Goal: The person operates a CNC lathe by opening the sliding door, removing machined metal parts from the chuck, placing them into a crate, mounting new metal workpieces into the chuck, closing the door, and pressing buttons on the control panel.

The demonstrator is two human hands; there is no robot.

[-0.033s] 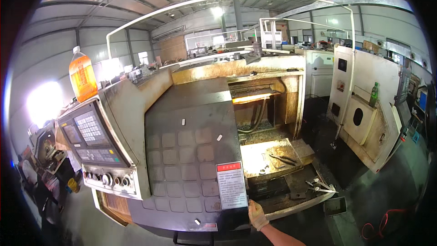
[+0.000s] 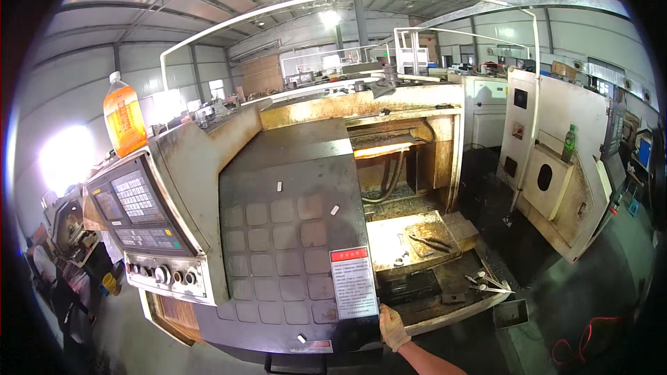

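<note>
One gloved right hand [image 2: 393, 328] grips the sliding door's [image 2: 292, 236] lower right edge.

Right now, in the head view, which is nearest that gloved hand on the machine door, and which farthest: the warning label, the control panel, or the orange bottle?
From the right hand, at the door's lower right edge:
1. Warning label, just above and left of the hand, on the door.
2. Control panel, far left of the machine.
3. Orange bottle, on top of the machine, upper left.
</note>
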